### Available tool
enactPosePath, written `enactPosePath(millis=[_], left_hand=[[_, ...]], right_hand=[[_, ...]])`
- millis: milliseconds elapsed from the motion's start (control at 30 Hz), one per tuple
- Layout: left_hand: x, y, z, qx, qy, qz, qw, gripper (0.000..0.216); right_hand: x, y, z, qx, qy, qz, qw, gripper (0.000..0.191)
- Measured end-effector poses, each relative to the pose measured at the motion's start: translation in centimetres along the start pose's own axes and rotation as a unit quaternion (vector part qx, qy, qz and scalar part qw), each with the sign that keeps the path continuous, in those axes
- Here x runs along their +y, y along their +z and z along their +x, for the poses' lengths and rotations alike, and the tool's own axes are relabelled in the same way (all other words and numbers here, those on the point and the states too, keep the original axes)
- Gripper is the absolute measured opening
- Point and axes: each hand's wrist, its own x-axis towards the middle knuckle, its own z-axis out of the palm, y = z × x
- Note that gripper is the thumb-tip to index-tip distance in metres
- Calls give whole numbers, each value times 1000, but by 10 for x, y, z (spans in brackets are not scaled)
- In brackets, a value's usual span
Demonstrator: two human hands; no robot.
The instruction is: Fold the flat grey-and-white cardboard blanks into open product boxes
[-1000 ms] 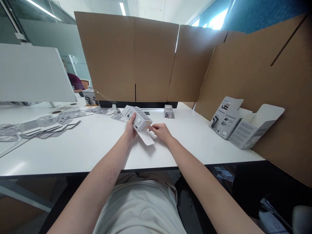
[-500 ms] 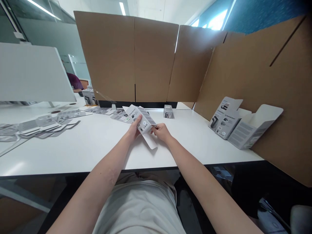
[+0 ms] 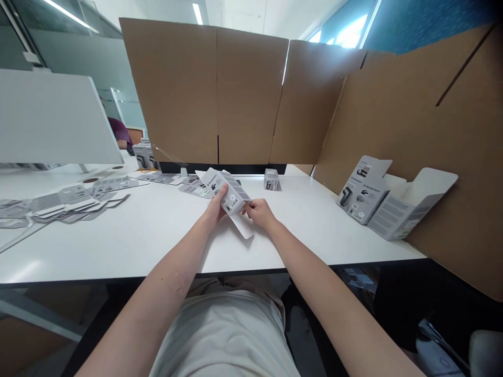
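A small grey and white product carton (image 3: 227, 190) is held tilted above the white table (image 3: 157, 230), its open white flap hanging toward me. My left hand (image 3: 215, 208) grips the carton's left side with the thumb on its printed face. My right hand (image 3: 259, 212) pinches the carton's lower right corner beside the flap. Both hands are closed on it.
Flat unfolded cartons (image 3: 63, 201) lie in a pile at the left, more (image 3: 165, 178) at the back. A small closed carton (image 3: 271, 179) stands behind. Two open cartons (image 3: 365, 191) (image 3: 408, 204) lie at the right against the brown cardboard screens (image 3: 243, 94). A white monitor back (image 3: 51, 120) stands far left.
The carton was turned from lying broadside to tilted on its narrow side. My right hand moved in from beside the flap and took hold of its lower corner.
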Motion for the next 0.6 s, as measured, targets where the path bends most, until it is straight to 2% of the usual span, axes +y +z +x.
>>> enactPosePath(millis=[200, 400, 467, 600], left_hand=[[1, -4, 3, 10, 7, -35, 999, 70], [7, -7, 8, 40, 54, -87, 994, 82], [7, -8, 10, 54, 51, -81, 994, 81], [6, -8, 11, 61, 18, -61, 996, 73]], right_hand=[[-3, 2, -1, -4, 8, 67, 998, 76], [-11, 6, -6, -81, 113, 100, 985, 73], [-11, 5, -5, -68, 103, 119, 985, 73], [-5, 4, -1, 6, 41, 125, 991, 77]])
